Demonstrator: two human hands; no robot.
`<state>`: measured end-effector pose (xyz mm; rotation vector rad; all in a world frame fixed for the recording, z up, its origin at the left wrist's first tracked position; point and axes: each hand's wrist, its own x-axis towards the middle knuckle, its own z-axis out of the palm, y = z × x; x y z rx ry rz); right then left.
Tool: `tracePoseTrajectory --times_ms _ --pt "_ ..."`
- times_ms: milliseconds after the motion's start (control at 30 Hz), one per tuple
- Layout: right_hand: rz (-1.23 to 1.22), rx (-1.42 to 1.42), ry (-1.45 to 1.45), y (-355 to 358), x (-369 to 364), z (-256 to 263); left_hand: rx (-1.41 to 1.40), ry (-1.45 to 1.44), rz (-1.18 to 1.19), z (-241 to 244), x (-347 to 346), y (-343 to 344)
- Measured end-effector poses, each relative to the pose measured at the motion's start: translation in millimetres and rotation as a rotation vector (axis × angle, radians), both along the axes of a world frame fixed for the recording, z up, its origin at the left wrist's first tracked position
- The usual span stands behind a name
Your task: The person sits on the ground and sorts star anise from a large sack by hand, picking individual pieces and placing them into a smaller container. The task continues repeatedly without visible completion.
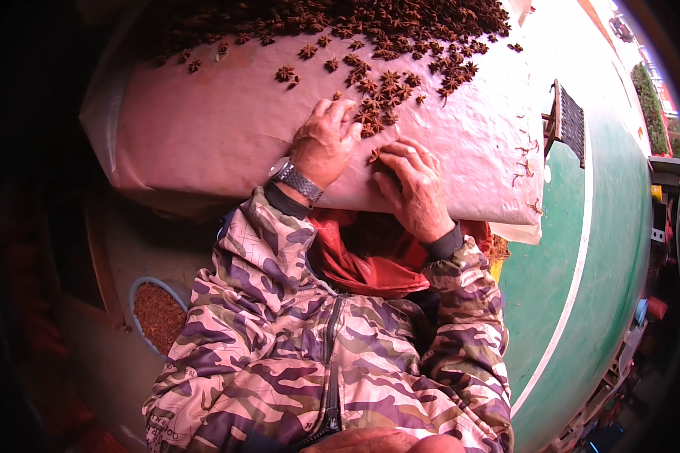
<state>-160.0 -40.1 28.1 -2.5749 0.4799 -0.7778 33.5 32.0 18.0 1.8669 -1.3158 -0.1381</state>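
My left hand [324, 141], with a metal-banded wristwatch [296, 178] on its wrist, rests over the sheet-covered table [204, 136]. Its fingers are bent and slightly apart, close beside a small cluster of star anise [374, 107]. A small brown piece [338, 95] lies just beyond the fingertips. Lower and to the right is my right hand [413, 184], thumb and index finger apart. One star anise pod [374, 155] is at its index fingertip, touching or nearly touching. The palms of both hands are hidden.
A large heap of star anise [430, 22] covers the table's far side. Between my arms, below the table edge, sits a red sack [351, 257]. A blue-rimmed tub [158, 317] of brown bits stands on the floor at left. Stems [524, 164] lie near the right edge.
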Motion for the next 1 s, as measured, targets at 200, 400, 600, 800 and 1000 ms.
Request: tracePoseTrajectory --times_ms 200,400,600,800,1000 --pt "0.173 0.216 0.135 17.2 -8.6 26.6 0.033 -0.07 -0.016 -2.8 -7.4 -8.0" --pt "-0.168 0.353 -0.043 -6.7 -11.2 21.4 -0.047 -0.097 -0.259 1.0 -30.4 -11.5" --pt "-0.332 0.19 0.055 -39.4 -23.4 11.1 0.001 -0.004 -0.47 12.8 -31.8 -0.6" --pt "-0.287 0.062 0.102 -41.8 -20.7 8.4 0.028 0.311 -0.548 13.0 -35.4 -0.8" --pt "-0.354 0.108 0.092 -42.5 -24.2 5.3 -0.01 0.326 -0.383 8.3 -38.3 -11.9"
